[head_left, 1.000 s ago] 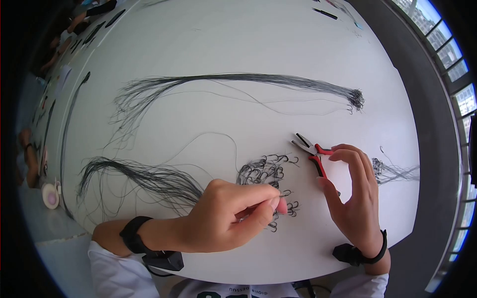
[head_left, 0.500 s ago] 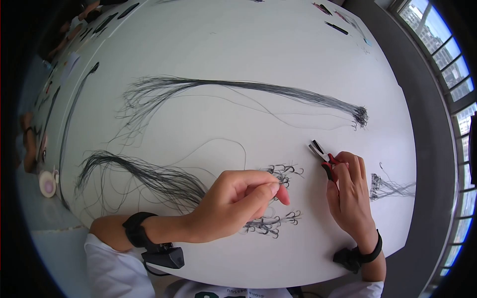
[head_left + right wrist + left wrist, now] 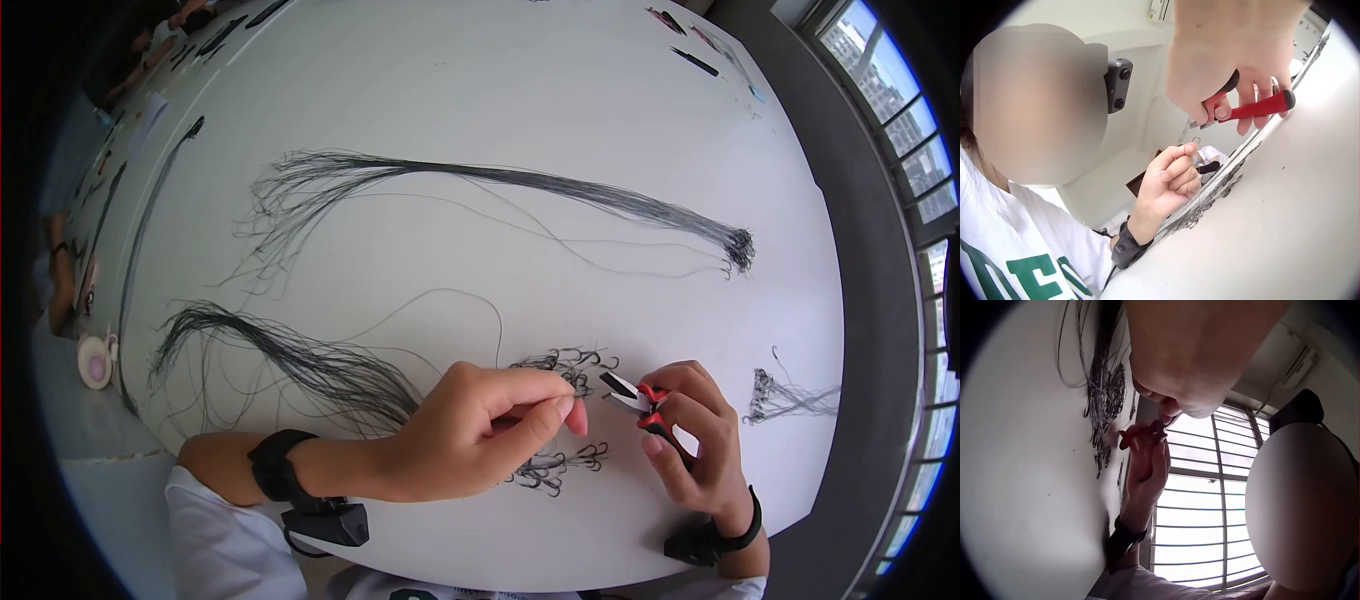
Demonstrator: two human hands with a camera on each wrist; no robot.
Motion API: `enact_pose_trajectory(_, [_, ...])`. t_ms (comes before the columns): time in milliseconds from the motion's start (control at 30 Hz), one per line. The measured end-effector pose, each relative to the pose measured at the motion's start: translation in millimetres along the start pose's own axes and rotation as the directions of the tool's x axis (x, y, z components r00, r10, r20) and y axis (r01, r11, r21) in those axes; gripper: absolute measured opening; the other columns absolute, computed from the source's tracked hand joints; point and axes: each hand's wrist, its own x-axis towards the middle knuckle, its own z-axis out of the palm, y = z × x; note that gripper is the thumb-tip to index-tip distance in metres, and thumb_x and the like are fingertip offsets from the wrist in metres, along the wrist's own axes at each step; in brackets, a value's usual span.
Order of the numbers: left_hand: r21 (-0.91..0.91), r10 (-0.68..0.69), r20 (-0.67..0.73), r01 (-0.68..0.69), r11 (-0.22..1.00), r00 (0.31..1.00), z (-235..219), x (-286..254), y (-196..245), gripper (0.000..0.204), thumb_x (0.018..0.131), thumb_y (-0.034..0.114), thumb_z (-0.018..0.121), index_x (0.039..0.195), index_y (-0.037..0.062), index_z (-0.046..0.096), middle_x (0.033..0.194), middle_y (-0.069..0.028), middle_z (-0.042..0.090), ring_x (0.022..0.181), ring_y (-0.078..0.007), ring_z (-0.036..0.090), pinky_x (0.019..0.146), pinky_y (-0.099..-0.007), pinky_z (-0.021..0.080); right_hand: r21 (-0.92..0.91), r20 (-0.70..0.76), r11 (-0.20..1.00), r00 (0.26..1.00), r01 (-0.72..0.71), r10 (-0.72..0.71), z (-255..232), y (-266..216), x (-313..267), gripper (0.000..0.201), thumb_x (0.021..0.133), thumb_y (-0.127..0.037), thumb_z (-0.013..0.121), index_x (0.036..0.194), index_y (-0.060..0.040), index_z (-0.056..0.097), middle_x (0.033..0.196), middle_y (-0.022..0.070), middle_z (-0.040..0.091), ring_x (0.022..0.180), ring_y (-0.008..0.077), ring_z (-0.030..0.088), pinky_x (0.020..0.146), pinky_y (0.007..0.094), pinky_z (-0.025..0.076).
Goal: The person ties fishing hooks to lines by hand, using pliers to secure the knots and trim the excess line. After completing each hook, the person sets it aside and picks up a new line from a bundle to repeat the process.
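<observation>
My left hand [image 3: 562, 408] hovers over a heap of black fishing hooks [image 3: 566, 364], thumb and forefinger pinched on a tiny dark hook that barely shows. My right hand [image 3: 662, 418] grips red-handled pliers [image 3: 640, 396]; their nose points left, a short gap from my left fingertips. More hooks [image 3: 560, 466] lie below my left fingers. The right wrist view shows my right hand [image 3: 1235, 94] wrapped round the red pliers [image 3: 1260, 107], with the left hand [image 3: 1172, 178] beyond. In the left wrist view my left hand [image 3: 1172, 412] is close above my right hand [image 3: 1147, 462].
On the white table [image 3: 500, 90], a long bundle of black lines [image 3: 500, 182] ends in hooks at the right. Another bundle [image 3: 300, 355] fans out left of my left hand. A small tuft of lines [image 3: 785, 398] lies right. A window runs along the right side.
My right hand has closed round the pliers and carried them left and nearer, up to my left fingertips. My left hand keeps its pinch over the hook heap.
</observation>
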Motion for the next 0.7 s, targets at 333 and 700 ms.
enact_pose_trajectory(333, [0.134, 0.123, -0.057, -0.115, 0.984, 0.991, 4.7, 0.1, 1.1, 0.020, 0.092, 0.007, 0.047, 0.088, -0.0013, 0.065, 0.047, 0.0049, 0.040, 0.042, -0.0010, 0.032, 0.040, -0.0199, 0.026, 0.067, -0.040, 0.996, 0.998, -0.053, 0.056, 11.1, -6.4, -5.4, 0.012, 0.069, -0.004, 0.066, 0.069, 0.0008, 0.055, 0.080, 0.0147, 0.060, 0.064, 0.0248, 0.053, 0.057, 0.0306, 0.044])
enact_pose_trajectory(700, [0.117, 0.121, -0.044, -0.115, 0.986, 0.992, 5.4, -0.4, -1.7, 0.020, 0.092, 0.005, 0.046, 0.088, -0.0043, 0.063, 0.048, 0.0052, 0.039, 0.044, -0.0003, 0.031, 0.041, -0.0196, 0.026, 0.084, -0.080, 0.987, 0.987, -0.133, 0.140, 13.7, -10.0, -9.1, 0.010, 0.073, -0.003, 0.064, 0.069, 0.0018, 0.056, 0.072, 0.0133, 0.059, 0.053, 0.0213, 0.052, 0.048, 0.0273, 0.042])
